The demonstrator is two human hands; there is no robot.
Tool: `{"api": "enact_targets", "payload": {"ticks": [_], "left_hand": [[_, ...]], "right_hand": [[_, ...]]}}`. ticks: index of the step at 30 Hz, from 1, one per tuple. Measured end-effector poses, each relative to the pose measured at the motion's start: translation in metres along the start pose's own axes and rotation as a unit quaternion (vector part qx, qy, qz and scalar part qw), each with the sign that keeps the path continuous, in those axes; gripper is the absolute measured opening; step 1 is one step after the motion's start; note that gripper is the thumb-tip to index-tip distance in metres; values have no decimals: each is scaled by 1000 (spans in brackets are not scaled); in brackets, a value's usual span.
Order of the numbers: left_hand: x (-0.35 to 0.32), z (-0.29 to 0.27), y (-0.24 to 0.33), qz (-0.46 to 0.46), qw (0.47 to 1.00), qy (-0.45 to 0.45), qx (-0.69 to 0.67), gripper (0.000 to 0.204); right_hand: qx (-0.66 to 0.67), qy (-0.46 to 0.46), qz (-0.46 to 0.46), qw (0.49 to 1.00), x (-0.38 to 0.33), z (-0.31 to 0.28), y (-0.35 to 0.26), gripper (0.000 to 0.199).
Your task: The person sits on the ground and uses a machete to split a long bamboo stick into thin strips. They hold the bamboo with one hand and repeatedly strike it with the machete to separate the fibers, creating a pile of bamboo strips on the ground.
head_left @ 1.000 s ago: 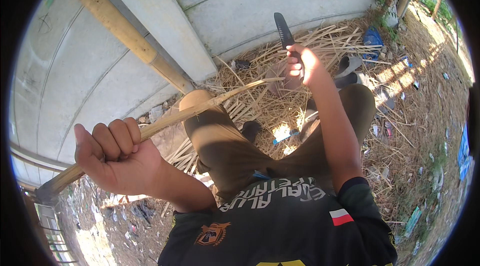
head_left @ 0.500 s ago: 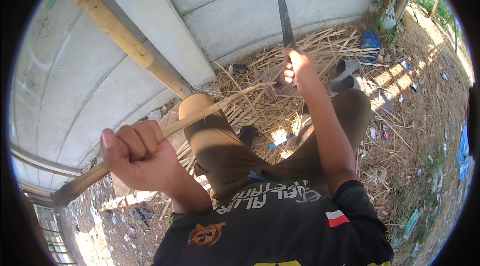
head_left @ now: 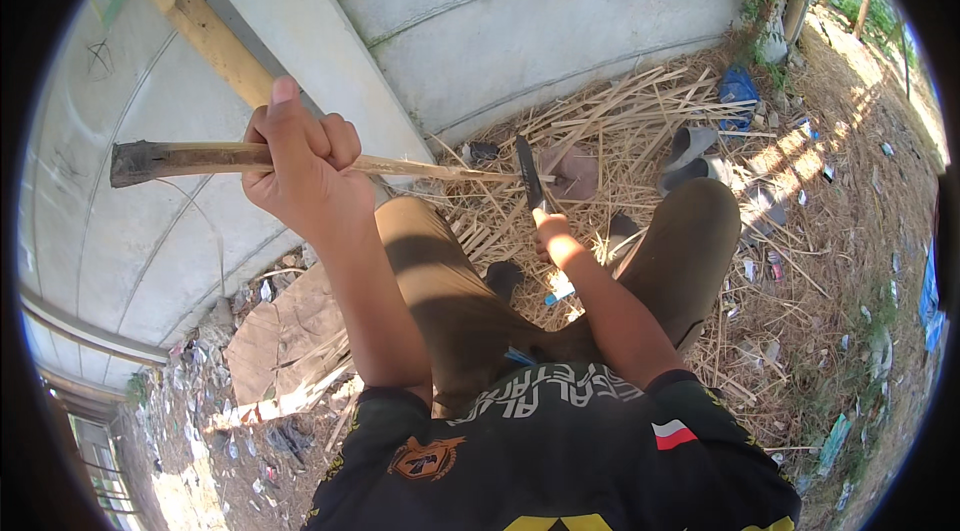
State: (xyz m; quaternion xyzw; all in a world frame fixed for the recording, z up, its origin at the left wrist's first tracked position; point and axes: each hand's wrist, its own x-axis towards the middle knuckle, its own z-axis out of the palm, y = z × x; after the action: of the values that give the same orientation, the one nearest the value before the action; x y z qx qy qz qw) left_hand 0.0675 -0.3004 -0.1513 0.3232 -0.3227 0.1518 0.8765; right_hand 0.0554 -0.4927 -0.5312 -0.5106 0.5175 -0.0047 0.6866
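Observation:
My left hand (head_left: 305, 161) is closed in a fist around a long wooden stick (head_left: 190, 159), raised over my left knee. The stick lies nearly level; its thick dark end sticks out to the left, and its thin pale end reaches right to the blade. My right hand (head_left: 555, 237) grips the handle of a large dark-bladed knife (head_left: 528, 169), its tip pointing away from me. The blade crosses the thin end of the stick; whether it touches is too small to tell. Just beyond the blade sits a flat brownish block (head_left: 574, 174) among cut strips.
Pale wooden strips (head_left: 640, 96) lie piled by the grey wall (head_left: 560, 21). A bamboo pole (head_left: 200, 21) leans beside a concrete post (head_left: 320, 26). Grey sandals (head_left: 690, 161) and a blue plastic bag (head_left: 738, 96) are at right. A brown flat sheet (head_left: 285, 341) lies at left.
My left hand has moved up and away from me, and the stick has swung from slanted to nearly level. My right hand has brought the knife down and nearer, onto the stick's thin end.

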Motion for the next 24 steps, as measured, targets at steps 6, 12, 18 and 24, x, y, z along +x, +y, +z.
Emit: {"api": "enact_targets", "payload": {"ticks": [6,12,18,24], "left_hand": [[29,-14,-1,-37,997,-27,57,52],[47,-9,-2,-119,989,-55,61,51],[42,25,-19,-106,986,-129,24,54],[52,-32,-12,-82,972,-216,28,51]], "right_hand": [[-66,86,-338,935,-71,-18,-109,31],[271,0,-580,768,-203,-58,-200,21],[-95,273,-567,772,31,2,-31,30],[32,17,-203,979,-60,-11,-114,40]]}}
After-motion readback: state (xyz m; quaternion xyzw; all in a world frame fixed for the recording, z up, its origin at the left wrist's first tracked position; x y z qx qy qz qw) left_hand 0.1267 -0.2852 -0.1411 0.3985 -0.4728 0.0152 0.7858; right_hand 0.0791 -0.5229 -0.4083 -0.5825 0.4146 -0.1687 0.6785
